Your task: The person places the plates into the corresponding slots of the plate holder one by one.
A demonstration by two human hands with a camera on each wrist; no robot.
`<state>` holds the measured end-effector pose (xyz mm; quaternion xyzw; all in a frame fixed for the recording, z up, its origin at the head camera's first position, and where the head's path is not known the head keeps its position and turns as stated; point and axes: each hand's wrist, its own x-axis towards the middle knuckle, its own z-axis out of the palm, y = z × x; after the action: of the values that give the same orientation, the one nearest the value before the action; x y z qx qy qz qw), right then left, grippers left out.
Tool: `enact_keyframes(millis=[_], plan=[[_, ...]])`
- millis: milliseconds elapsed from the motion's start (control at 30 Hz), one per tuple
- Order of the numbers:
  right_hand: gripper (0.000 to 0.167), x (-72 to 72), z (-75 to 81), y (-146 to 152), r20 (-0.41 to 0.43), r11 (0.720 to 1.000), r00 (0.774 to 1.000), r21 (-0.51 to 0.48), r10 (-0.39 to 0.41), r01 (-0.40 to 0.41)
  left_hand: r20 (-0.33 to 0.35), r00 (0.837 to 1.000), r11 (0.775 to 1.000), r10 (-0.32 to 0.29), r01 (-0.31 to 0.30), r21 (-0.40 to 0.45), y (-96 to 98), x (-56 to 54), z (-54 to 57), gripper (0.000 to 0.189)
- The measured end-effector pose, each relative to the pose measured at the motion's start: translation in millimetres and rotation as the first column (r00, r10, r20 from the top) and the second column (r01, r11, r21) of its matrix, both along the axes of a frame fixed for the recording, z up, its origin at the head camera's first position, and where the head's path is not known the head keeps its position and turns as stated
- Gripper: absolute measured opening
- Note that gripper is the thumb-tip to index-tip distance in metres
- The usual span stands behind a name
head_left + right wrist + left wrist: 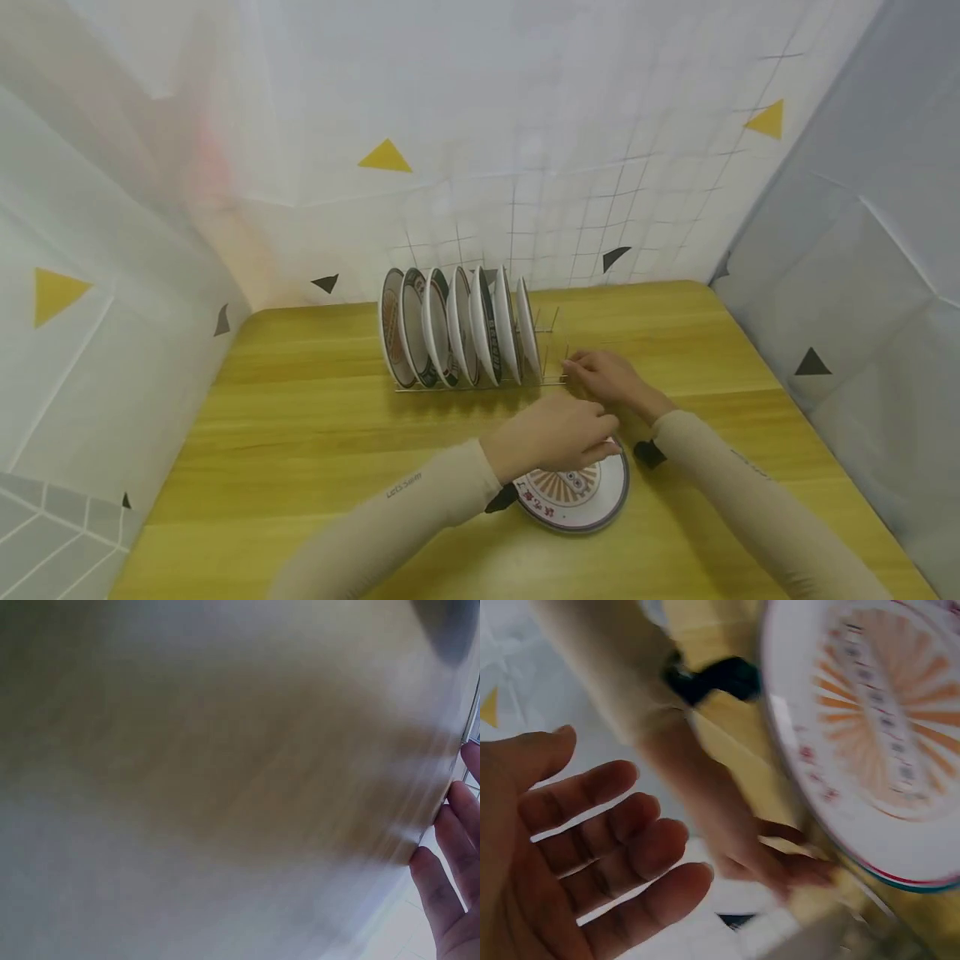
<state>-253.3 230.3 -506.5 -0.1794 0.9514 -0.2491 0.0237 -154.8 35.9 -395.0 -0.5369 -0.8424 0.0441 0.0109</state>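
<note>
Several patterned plates (pixel 437 329) stand on edge in a wire dish rack (pixel 480 386), facing sideways. My right hand (pixel 603 377) is at the rack's right end, its bent fingers pinching the end wire. In the right wrist view, the fingers (pixel 442 847) show at the right edge beside a thin wire. My left hand (pixel 555 433) hovers over a single white plate (pixel 577 504) lying flat, sunburst design up, and partly hides it. In the left wrist view, the left hand's fingers (pixel 641 847) are loosely bent with nothing in them.
The rack stands toward the back of the yellow wooden table (pixel 300 467). White sheeting (pixel 480 92) with yellow and black shapes walls the table at the back and sides. A dark band (pixel 649 454) is on my right wrist.
</note>
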Motion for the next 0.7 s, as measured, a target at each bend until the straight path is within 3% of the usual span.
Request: enact_keyframes(millis=[100, 167, 267, 400, 567, 700], plan=[[0.042, -1.7, -1.0, 0, -0.013, 1.0, 1.0, 0.03, -0.009, 0.009, 0.003, 0.994, 0.994, 0.11, -0.11, -0.015, -16.3, -6.7, -23.8, 0.032], [0.041, -2.7, -2.0, 0, -0.011, 0.999, 1.0, 0.032, -0.014, 0.014, 0.001, 0.981, 0.981, 0.195, -0.195, -0.002, -29.4, -11.7, -37.7, 0.035], [0.041, -3.7, -3.0, -1, 0.001, 1.0, 1.0, 0.028, -0.013, 0.013, 0.048, 0.953, 0.953, 0.3, -0.301, 0.036, -49.3, -15.8, -55.8, 0.038], [0.039, -5.6, -3.9, 0, 0.013, 0.999, 1.0, 0.029, -0.02, 0.02, 0.129, 0.911, 0.91, 0.391, -0.403, 0.093, -68.0, -17.7, -82.9, 0.044], [0.04, -6.4, -5.5, 0, 0.003, 1.0, 1.0, 0.029, -0.012, 0.012, 0.257, 0.858, 0.86, 0.445, -0.489, 0.142, -80.9, -17.0, -117.1, 0.049], [0.041, -6.3, -5.3, 1, 0.006, 0.999, 1.0, 0.029, -0.013, 0.012, 0.42, 0.813, 0.831, 0.404, -0.518, 0.205, -84.3, -16.7, -125.2, 0.047]])
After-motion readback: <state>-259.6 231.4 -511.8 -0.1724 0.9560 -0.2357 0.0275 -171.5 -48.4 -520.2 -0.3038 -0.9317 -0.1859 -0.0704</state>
